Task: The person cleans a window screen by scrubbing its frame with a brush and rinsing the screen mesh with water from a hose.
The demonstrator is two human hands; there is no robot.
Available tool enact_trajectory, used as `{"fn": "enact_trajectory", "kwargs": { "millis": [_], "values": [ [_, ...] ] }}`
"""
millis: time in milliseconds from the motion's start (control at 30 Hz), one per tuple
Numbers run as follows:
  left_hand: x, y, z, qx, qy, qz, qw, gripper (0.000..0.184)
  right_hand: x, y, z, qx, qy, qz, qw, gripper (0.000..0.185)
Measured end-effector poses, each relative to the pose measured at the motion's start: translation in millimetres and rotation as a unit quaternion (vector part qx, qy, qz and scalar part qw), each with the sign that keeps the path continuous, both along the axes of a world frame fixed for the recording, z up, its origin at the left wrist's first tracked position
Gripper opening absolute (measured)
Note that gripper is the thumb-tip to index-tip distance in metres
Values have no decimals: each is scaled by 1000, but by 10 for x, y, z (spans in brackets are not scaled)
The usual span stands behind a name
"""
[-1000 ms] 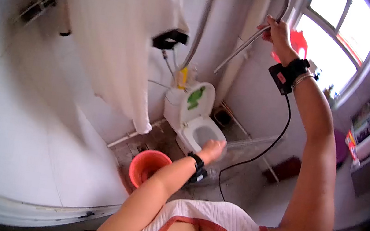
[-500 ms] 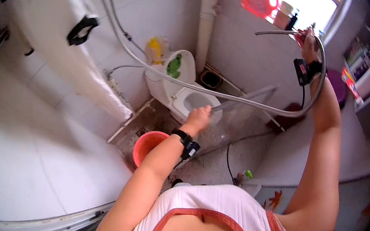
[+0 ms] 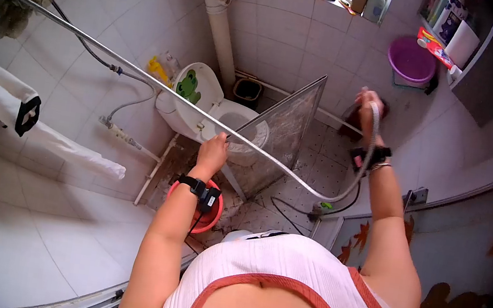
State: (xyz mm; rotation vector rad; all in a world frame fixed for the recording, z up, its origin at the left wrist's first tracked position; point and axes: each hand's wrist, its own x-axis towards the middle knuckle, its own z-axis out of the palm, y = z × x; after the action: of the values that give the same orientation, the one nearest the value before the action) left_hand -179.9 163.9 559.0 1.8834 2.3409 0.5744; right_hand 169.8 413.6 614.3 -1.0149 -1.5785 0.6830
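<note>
My left hand (image 3: 213,154) is closed on the near upper edge of a framed mesh window screen (image 3: 287,131). The screen stands tilted on the tiled floor, in front of the toilet (image 3: 199,106). Off to the right, my right hand (image 3: 367,108) grips a metal shower hose (image 3: 282,166) near its end, with the fingers wrapped round it. From there the hose loops down and runs across to the upper left, passing in front of the screen. The hose's tip is hard to make out. Below my left forearm sits a red bucket (image 3: 207,215), partly hidden.
A purple basin (image 3: 412,59) hangs on the right wall under a shelf of bottles. Bottles line the window sill at the top. A black bin (image 3: 247,93) stands behind the toilet. White cloth (image 3: 43,119) hangs at left; a glass door (image 3: 456,278) is at right.
My right hand has come down from near the window with the hose, whose loop now hangs lower. The screen stands more upright in my left hand. The camera view has shifted.
</note>
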Motion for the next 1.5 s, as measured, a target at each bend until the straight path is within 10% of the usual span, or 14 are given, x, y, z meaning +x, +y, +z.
{"fn": "enact_trajectory", "kwargs": {
  "millis": [200, 467, 600, 700, 833, 1000, 1233, 1367, 1433, 1500],
  "values": [
    [10, 10, 15, 4, -3, 24, 1000, 18, -709, -274, -476, -125, -261, 96, 953, 56],
    [-89, -61, -111, 61, -132, 10, 989, 32, -1298, -223, -647, 27, -342, 251, 905, 78],
    [-127, -173, 64, -43, -140, 35, 989, 50, -1410, 14, -1036, -209, -191, 284, 916, 61],
    [-199, -266, 139, -79, -53, 41, 995, 45, -1256, 69, -1067, -40, -252, 291, 922, 43],
    [-430, -522, 1092, -61, -75, 65, 993, 40, -1275, -173, -951, -58, -258, 251, 931, 37],
    [-911, -293, 2354, 223, -110, 90, 964, 31, -1309, -164, -996, -67, -261, 243, 932, 39],
    [-1596, 109, 4335, 580, 92, 214, 780, 28, -1283, -205, -907, -67, -310, 226, 921, 37],
    [-1888, -60, 5043, 655, 203, 337, 645, 22, -1310, -307, -914, -79, -193, 187, 960, 65],
    [-2113, -132, 5262, 649, 218, 338, 645, 24, -1266, -415, -659, -332, -113, 188, 918, 65],
    [-2460, -160, 5514, 595, 155, 371, 696, 27, -1356, -261, -1205, -159, -48, 131, 977, 72]
  ]
}}
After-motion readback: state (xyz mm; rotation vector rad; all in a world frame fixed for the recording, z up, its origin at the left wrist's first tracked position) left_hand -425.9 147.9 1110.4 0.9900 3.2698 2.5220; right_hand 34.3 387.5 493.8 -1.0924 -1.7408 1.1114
